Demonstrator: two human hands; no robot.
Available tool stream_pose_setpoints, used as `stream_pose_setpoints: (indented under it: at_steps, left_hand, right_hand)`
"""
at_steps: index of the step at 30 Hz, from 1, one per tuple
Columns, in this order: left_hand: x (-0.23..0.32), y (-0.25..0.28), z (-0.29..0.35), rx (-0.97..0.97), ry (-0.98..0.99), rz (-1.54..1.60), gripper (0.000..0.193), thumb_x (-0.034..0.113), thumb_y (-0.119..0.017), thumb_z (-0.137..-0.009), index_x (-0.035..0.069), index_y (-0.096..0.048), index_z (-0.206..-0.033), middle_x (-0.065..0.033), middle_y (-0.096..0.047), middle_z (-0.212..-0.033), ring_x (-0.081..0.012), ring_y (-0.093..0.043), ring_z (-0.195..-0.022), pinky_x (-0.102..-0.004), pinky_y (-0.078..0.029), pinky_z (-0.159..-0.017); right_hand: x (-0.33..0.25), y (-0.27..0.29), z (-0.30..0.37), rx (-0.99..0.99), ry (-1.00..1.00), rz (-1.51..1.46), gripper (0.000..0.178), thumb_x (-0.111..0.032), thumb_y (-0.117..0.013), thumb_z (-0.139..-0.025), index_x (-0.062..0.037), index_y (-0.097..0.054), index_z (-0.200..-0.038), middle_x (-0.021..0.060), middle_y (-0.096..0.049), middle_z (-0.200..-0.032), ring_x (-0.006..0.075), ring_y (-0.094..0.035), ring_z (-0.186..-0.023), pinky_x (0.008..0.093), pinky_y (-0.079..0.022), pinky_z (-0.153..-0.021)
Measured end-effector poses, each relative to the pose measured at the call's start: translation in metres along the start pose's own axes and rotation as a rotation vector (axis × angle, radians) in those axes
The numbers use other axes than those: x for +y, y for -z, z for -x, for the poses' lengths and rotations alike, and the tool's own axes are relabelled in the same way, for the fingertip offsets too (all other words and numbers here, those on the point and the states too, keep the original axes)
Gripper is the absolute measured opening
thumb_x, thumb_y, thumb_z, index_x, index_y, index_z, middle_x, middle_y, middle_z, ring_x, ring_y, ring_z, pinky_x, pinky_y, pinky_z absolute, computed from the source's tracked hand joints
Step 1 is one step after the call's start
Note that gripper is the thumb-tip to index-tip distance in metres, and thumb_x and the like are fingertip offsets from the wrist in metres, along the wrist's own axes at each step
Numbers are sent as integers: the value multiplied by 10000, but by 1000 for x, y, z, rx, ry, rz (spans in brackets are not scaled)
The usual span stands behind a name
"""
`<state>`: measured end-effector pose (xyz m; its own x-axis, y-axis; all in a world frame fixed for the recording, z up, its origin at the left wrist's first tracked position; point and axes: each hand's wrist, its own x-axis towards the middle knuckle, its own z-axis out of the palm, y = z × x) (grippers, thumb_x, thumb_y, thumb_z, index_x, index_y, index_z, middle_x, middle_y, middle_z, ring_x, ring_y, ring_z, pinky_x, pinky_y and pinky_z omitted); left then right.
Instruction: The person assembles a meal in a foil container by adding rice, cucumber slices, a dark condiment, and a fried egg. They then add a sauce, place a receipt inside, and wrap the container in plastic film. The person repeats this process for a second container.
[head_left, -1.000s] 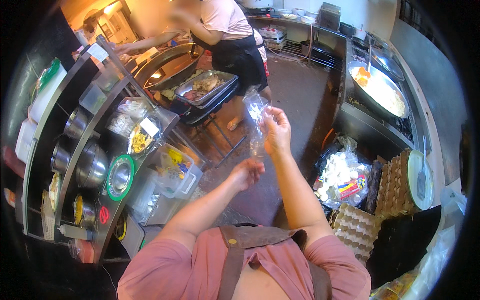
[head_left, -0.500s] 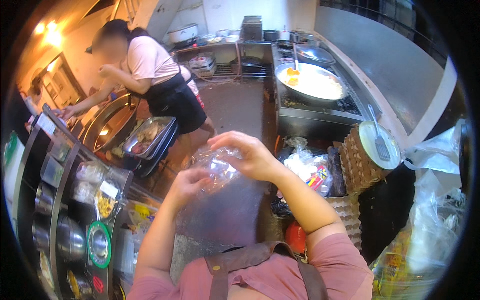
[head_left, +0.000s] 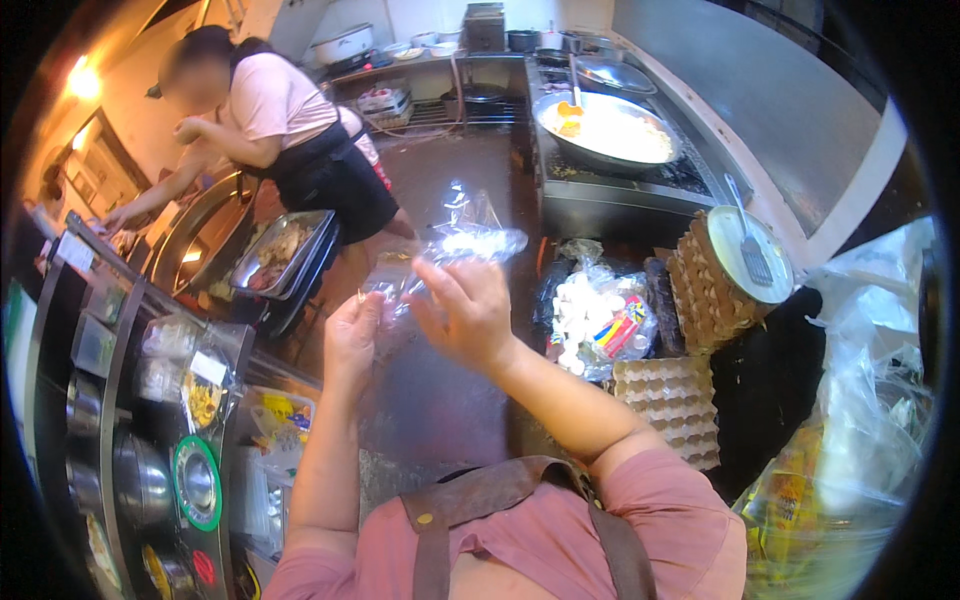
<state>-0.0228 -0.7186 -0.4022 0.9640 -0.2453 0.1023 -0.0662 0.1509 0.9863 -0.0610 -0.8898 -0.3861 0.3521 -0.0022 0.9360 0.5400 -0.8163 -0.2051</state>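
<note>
A crumpled clear plastic bag (head_left: 455,235) is held up in front of me at chest height, shiny with reflected light. My left hand (head_left: 350,335) is closed, thumb and finger pinching the lower left part of the plastic. My right hand (head_left: 472,312) grips the bag from the right, fingers bent, with plastic rising above its knuckles. Some of its fingers are hidden behind the bag. Whether anything lies inside the bag, I cannot tell.
On the left, a rack (head_left: 120,340) holds bowls and bagged goods. A person (head_left: 290,120) leans over a large pot (head_left: 205,235) beside a metal tray (head_left: 285,250). To the right are a large pan (head_left: 610,130) on the stove, egg trays (head_left: 665,400) and plastic bags (head_left: 860,430).
My right hand has turned and lowered slightly, and the plastic bag now stands up above it. My left hand has come down and left, pinching the plastic. The view has shifted slightly.
</note>
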Motion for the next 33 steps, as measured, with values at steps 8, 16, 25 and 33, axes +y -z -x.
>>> stream_pose_setpoints:
  at_steps: [8,16,25,33]
  left_hand:
    - [-26,27,35,-51,27,-254,281,132,-774,-741,119,-494,-728,51,-507,-682,-44,-467,-624,-197,-380,-542]
    - [-74,118,59,719,28,120,260,22,-710,-761,123,-475,-716,9,-504,-692,-105,-522,-607,-254,-416,-523]
    - [-35,138,125,611,-612,-855,153,-16,-594,-708,85,-564,-820,-122,-564,-789,-330,-601,-793,-408,-495,-681]
    - [-24,221,192,709,-411,-1136,151,117,-638,-780,148,-578,-916,-64,-583,-766,-290,-627,-742,-403,-499,-609]
  right_hand:
    - [-3,-43,48,-597,-496,-606,252,-243,-688,-781,2,-639,-817,160,-547,-1114,297,-513,-1090,373,-412,-939]
    - [-11,-39,48,-424,-270,-213,127,-14,-606,-779,6,-524,-875,176,-550,-1138,353,-583,-943,400,-487,-771]
    - [-97,-122,21,-571,61,-363,953,-400,-815,-607,-105,-343,-1380,177,-453,-1292,370,-445,-1180,521,-351,-952]
    - [-209,-165,8,-622,404,-64,216,-159,-707,-685,-79,-652,-879,121,-530,-1062,301,-486,-1009,509,-347,-929]
